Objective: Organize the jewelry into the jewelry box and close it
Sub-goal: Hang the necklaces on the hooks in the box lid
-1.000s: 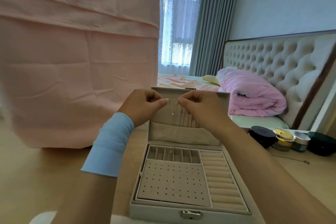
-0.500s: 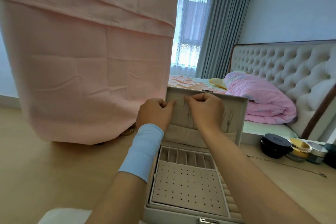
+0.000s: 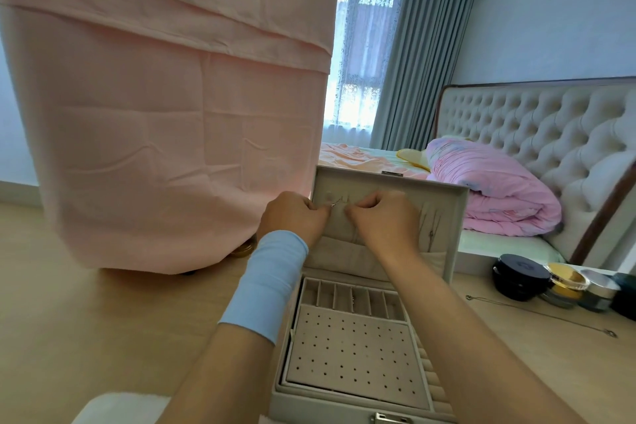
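Two bare hands are raised to the inside of the open lid of the pale grey square jewelry box (image 3: 358, 385), which stands on the light wooden table (image 3: 103, 320). The left hand (image 3: 292, 217), with a light blue band on the wrist, and the right hand (image 3: 382, 220) are both curled. Their fingertips pinch the two ends of a thin silver chain necklace (image 3: 335, 202) near the top of the lid, where the hooks seem to be. The chain is so fine that I cannot tell if it already sits on a hook.

Several things could go wrong, in my judgement. The chain is thin and slippery; if one pinch loosens before the chain is hung, it may drop into the beige pouch at the bottom of the lid, or into the small slots of the tray below, and become tangled. Another thin necklace (image 3: 430, 227) already hangs at the right part of the lid, so a careless move of the right hand could knock it or knot the two chains together. The lid stands upright only on its hinge; too much push from the hands may tip it backwards or shift the box.

One more long thin chain (image 3: 537, 313) lies on the table at the right, near the round dark cosmetic jars (image 3: 519, 277), so the box should not be closed yet.
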Motion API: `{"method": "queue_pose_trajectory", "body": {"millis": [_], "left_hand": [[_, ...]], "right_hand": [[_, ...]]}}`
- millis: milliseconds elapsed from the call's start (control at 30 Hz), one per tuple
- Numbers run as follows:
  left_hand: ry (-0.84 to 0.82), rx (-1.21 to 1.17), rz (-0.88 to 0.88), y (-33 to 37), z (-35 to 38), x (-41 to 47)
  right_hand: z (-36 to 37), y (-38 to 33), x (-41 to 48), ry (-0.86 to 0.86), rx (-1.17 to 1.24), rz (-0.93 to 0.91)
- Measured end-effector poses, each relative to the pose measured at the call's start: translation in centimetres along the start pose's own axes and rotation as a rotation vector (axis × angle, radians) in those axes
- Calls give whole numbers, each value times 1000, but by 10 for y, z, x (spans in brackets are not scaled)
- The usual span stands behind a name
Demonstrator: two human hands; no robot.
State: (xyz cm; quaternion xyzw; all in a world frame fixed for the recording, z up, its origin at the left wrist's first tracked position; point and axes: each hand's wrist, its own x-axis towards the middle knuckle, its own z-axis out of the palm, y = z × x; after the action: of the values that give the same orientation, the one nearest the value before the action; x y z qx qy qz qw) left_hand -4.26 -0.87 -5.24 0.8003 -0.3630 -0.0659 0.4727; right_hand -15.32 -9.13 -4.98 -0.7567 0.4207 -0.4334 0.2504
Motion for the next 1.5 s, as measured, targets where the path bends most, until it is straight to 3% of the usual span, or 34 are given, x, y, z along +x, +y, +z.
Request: {"method": "queue_pose_trajectory", "body": {"millis": [100,267,333,467,700,900,967,1100,1167,1333,1500], "left_hand": [[-271,-138,-14,3,-9,-1],[-591,-158,66,11,-25,-9],[-685,-158,82,11,-30,-10],[-779,-100,54,6,-36,-11],[-644,-105,100,12,-14,-17],[-658,-225,57,25,2,-33],[-605,-203,49,25,1,-33],[-505,-29,89,25,0,-31],[-480,48,110,25,-1,-31],[-398,33,156,24,-8,-27],[-374,86,200,18,-11,-22]], "right_hand": [[-5,3,-10,-188,-2,33],[-15,0,-27,-447,402,297],[-18,2,-28,-539,499,318],[-26,5,-25,-519,515,276],[-49,3,-16,-364,141,-48],[-53,8,-14,-369,134,-135],[-57,12,-12,-468,55,-110],[-56,20,-18,-831,-241,-48],[-46,22,-24,-870,-177,-47],[-35,28,-24,-725,47,24],[-40,27,-24,-635,29,-19]]}}
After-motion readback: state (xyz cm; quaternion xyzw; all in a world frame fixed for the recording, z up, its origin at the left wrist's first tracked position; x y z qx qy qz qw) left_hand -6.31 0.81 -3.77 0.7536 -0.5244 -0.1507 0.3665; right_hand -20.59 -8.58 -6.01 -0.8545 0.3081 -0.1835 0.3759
